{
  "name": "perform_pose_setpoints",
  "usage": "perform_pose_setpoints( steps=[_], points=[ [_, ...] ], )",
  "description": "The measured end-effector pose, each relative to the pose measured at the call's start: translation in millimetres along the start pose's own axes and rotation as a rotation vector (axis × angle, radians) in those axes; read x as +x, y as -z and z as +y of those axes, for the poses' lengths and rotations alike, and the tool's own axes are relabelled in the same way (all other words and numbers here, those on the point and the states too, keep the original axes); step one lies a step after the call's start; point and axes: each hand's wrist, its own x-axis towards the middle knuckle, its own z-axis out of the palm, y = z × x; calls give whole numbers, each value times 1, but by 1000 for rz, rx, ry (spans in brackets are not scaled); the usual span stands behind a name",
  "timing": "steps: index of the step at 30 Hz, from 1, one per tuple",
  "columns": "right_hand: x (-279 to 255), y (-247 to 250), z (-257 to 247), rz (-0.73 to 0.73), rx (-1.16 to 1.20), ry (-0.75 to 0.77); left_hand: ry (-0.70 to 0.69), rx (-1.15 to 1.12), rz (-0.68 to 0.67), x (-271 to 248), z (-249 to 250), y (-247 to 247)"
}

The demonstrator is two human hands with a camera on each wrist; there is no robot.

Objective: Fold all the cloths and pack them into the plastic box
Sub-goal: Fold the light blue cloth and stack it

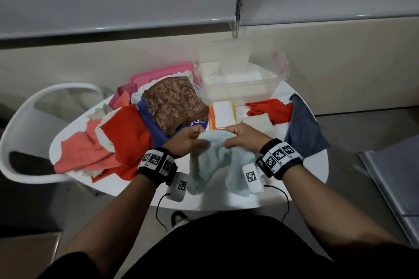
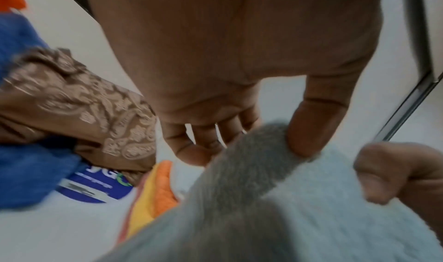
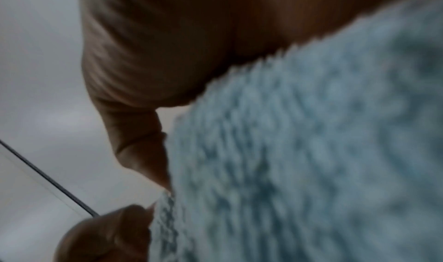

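Observation:
A fluffy light blue cloth [image 1: 215, 161] hangs over the near side of the white round table [image 1: 226, 201]. My left hand [image 1: 187, 140] and right hand [image 1: 242, 137] both pinch its top edge, close together. In the left wrist view the left thumb [image 2: 309, 126] presses the light blue cloth [image 2: 263, 209] against the fingers, with the right hand [image 2: 395, 173] beside it. The right wrist view is filled by the light blue cloth [image 3: 299, 152], blurred. The clear plastic box [image 1: 240, 81] stands at the table's far side.
Unfolded cloths lie at the left: a brown paisley cloth [image 1: 174, 102], a red cloth [image 1: 127, 140], a coral cloth [image 1: 81, 152] and a blue one [image 1: 149, 124]. Folded white and yellow cloths [image 1: 223, 113], a red-orange cloth [image 1: 269, 108] and a grey-blue cloth [image 1: 303, 129] lie right. A white chair [image 1: 27, 120] stands left.

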Motion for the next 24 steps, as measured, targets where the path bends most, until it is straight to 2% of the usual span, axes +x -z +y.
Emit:
perform_pose_setpoints(
  steps=[3, 5, 7, 10, 12, 15, 17, 19, 21, 24],
  points=[
    [12, -8, -3, 91, -224, 16, -28, -28, 180, -19, 5, 31],
    [15, -11, -7, 160, -288, 10, -52, -20, 319, -29, 7, 51],
    [15, -13, -12, 232, -243, 25, -93, -37, 406, -39, 9, 69],
    [12, -16, -21, 322, -106, 81, -182, 53, 405, -54, 12, 92],
    [13, -21, -20, 348, -68, 101, -203, 110, 341, -59, 6, 104],
    [21, -41, -2, 296, -305, 29, -139, 243, 105, -66, -21, 113],
    [24, -65, 26, 171, -475, -113, -8, 441, -137, -71, -57, 108],
    [24, -93, 62, -6, -529, -277, 153, 652, -301, -79, -102, 100],
    [20, -117, 92, -86, -455, -375, 283, 736, -355, -92, -138, 93],
    [11, -131, 112, 12, -323, -411, 374, 723, -375, -105, -168, 95]
  ],
)
